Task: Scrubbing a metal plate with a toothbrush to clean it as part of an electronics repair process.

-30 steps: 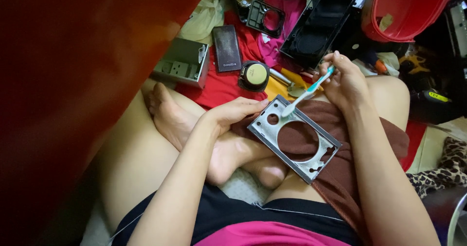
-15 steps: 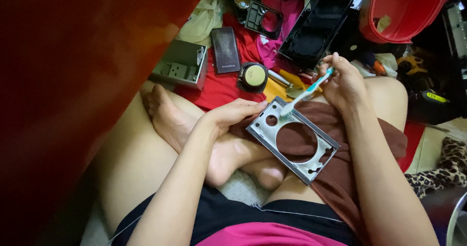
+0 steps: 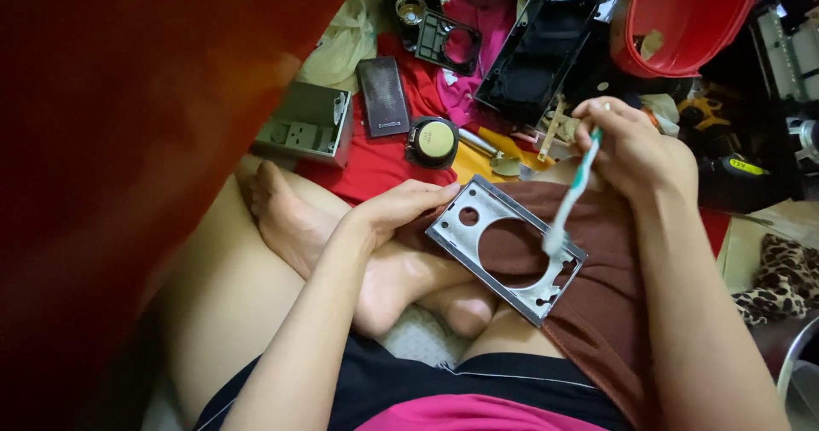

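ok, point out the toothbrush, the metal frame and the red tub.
toothbrush [image 3: 573,194]: head view, mid handle.
metal frame [image 3: 454,237]: head view, left edge beside the small hole.
red tub [image 3: 721,34]: head view, inner wall at right.

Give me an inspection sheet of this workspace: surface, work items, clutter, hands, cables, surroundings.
Surface: red cloth on the floor, mostly covered.
Work items: grey metal frame with round cutouts, resting on the lap; teal toothbrush, head on the frame's right edge.
Clutter: grey box, dark flat panel, round speaker part, black housing, red basin.
Hands: left hand grips the frame's upper left corner; right hand holds the toothbrush.
Cables: nothing seen.
Surroundings: leopard-print fabric at right; blurred red mass at left.
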